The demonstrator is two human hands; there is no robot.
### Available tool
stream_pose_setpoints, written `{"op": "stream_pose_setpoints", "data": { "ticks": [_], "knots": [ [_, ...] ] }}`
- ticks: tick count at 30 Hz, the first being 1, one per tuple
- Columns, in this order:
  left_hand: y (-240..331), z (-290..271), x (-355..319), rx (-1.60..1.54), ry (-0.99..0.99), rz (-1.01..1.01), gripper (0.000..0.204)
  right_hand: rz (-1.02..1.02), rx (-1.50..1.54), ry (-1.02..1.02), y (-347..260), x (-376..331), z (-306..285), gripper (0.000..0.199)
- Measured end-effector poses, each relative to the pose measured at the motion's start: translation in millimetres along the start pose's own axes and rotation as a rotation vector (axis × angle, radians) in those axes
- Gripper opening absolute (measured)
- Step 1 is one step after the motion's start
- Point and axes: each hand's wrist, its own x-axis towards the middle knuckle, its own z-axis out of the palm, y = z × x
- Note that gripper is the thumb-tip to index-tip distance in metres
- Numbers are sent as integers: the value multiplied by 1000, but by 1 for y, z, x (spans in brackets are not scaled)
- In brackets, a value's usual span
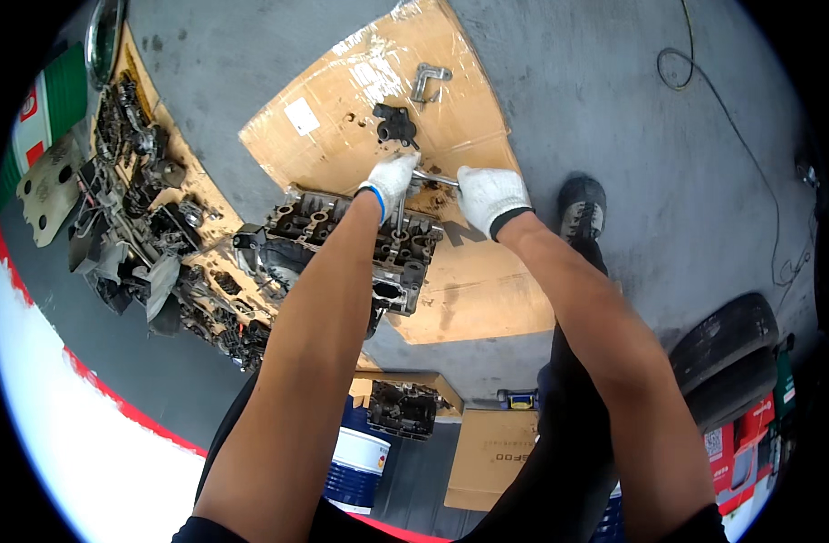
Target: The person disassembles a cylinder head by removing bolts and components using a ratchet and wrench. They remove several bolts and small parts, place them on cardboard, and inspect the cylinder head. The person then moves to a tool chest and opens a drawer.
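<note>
Both of my hands wear white knit gloves. My right hand (pixel 493 199) is closed around the handle end of a shiny metal ratchet wrench (pixel 437 178). My left hand (pixel 393 179) is wrapped over the wrench's other end, hiding its head. Below the left hand, a straight metal extension (pixel 401 215) runs down into a dirty engine cylinder head (pixel 412 249); its lower tip is hard to make out. My left forearm covers part of the cylinder head, which rests at the near left of a flattened cardboard sheet (pixel 487 281).
On the cardboard lie a black housing (pixel 396 125) and a grey metal bracket (pixel 430 80). Many greasy engine parts (pixel 152 226) spread along the left. My shoe (pixel 583 206) stands right of the sheet. Tyres (pixel 727 348), a cardboard box (pixel 491 457) and a blue-and-white drum (pixel 358 462) are nearer.
</note>
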Motion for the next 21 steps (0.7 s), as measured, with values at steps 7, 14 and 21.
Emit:
{"op": "stream_pose_setpoints", "data": {
  "ticks": [7,14,21],
  "knots": [
    [12,2,-8,-334,-146,-100,26,176,34,-133,-45,-17,-29,26],
    [8,8,-6,-365,-208,-142,26,226,-14,-152,-8,-3,-16,27],
    [18,30,-6,-280,-43,-168,26,211,-90,-130,5,5,-2,32]
  ]
}}
